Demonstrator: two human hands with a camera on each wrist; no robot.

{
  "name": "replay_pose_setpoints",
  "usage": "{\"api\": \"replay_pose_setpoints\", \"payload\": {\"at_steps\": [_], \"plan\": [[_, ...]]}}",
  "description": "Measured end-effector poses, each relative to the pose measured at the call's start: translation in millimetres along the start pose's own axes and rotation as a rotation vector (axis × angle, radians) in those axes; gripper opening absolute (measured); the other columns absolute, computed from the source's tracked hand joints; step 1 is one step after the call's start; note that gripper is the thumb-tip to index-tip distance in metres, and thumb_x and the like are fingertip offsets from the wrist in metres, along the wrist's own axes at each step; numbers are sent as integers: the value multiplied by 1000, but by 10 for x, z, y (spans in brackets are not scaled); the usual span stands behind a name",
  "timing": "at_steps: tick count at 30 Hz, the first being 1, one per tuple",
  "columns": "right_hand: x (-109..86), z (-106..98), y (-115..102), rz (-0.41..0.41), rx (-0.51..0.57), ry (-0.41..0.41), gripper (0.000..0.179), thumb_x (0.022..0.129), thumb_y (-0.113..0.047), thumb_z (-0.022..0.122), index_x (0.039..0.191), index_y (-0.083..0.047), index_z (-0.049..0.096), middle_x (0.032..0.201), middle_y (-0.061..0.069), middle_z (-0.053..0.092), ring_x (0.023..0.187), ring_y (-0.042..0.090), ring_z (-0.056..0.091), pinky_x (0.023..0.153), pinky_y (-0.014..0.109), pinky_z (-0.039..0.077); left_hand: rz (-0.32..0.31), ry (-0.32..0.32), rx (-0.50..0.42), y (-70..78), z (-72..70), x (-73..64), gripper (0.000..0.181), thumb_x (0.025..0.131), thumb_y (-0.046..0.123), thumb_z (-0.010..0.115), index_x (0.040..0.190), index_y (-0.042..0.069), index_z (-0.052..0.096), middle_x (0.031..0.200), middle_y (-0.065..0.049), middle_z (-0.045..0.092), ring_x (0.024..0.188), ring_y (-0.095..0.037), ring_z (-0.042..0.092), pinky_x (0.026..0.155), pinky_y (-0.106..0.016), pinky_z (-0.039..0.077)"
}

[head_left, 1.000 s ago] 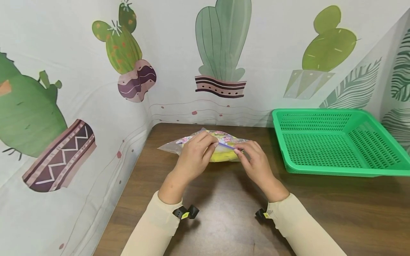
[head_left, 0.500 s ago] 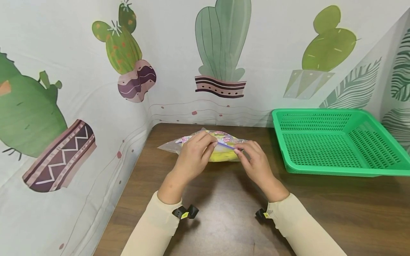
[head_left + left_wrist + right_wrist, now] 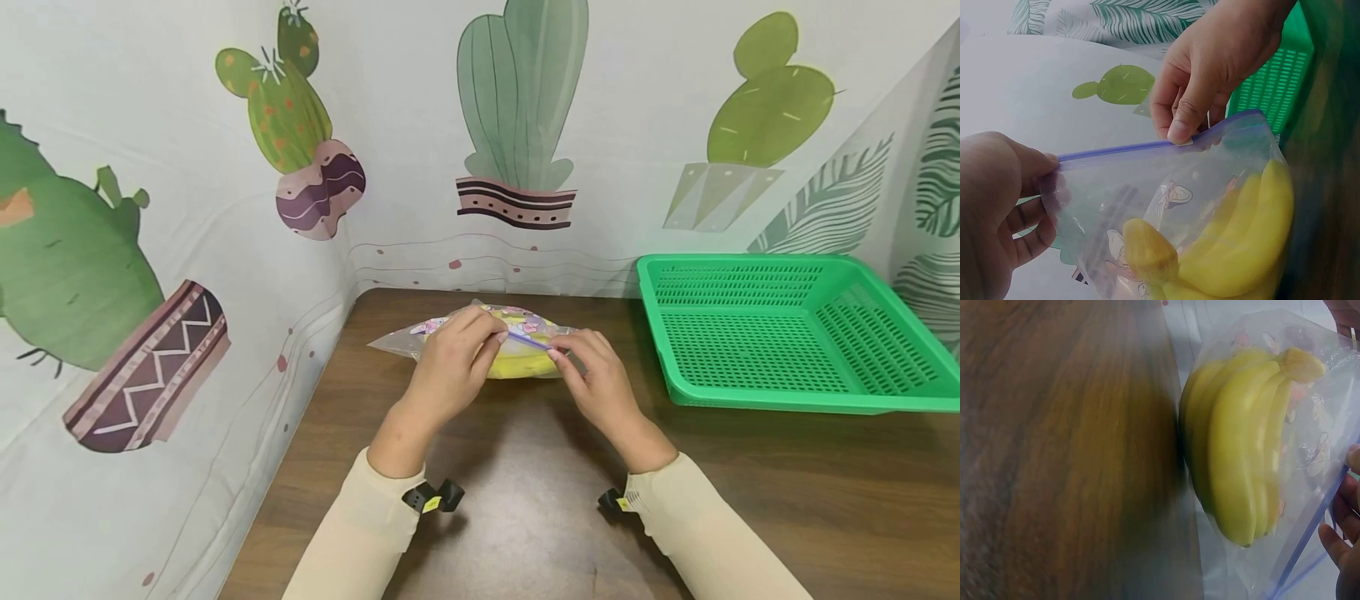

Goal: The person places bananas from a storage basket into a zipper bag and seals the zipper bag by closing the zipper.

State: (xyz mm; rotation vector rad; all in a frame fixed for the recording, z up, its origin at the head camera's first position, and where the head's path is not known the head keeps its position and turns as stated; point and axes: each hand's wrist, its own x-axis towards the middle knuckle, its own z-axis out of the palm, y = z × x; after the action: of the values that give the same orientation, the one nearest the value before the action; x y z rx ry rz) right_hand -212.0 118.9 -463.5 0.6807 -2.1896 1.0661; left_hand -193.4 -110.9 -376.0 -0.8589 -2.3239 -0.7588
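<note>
A clear zip bag (image 3: 1104,187) with cartoon prints and a purple zip strip (image 3: 529,341) stands on the table below my hands. Inside it lies a bunch of yellow bananas (image 3: 1241,444), its stem end towards my left hand in the right wrist view. My left hand (image 3: 450,362) pinches the bag's top edge at the left end of the strip, thumb on the near side. Farther right along the same strip, my right hand (image 3: 600,379) pinches it between thumb and fingers. A small pale piece shows under the right thumb (image 3: 1183,128). Fingers behind the bag are partly hidden.
To the right stands a green plastic basket (image 3: 750,350) with slotted walls. The brown wooden table (image 3: 517,517) meets a white cloth wall (image 3: 405,167) printed with cacti at its back and left.
My left hand has shifted very slightly left with its end of the bag, while the right hand stays in place. The printed cloth on the left has moved a little to the right.
</note>
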Motion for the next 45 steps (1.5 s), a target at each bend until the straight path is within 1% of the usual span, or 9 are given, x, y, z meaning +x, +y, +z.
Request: {"api": "replay_pose_setpoints", "payload": {"at_steps": [7,21,30,45], "plan": [[-8,7,18,0,-6,-1,16,90,-5,73,105,-7,72,100,6,69,97,24,60,87,37,46,-5,4,2,-2,-6,6,7,100,11,61,98,11,69,91,0,61,82,-15,57,74,-30,50],[-9,13,27,-1,-6,-1,16,90,-5,73,105,-7,72,100,6,69,97,24,60,88,37,47,-6,12,5,-10,-11,7,8,100,12,61,99,11,69,93,0,62,84,-15,58,76,-31,50],[-12,14,44,1,-5,-2,16,90,-4,73,105,-7,72,100,6,69,97,24,60,87,37,46,-2,12,4,-15,-23,7,9,101,13,60,99,11,69,92,0,62,81,-14,56,72,-30,49],[-18,17,55,-4,-6,3,15,89,-4,74,104,-7,72,99,6,69,97,24,60,88,37,47,-4,24,-1,-17,-26,9,9,101,13,60,98,11,69,91,0,61,80,-14,56,71,-29,49]]}}
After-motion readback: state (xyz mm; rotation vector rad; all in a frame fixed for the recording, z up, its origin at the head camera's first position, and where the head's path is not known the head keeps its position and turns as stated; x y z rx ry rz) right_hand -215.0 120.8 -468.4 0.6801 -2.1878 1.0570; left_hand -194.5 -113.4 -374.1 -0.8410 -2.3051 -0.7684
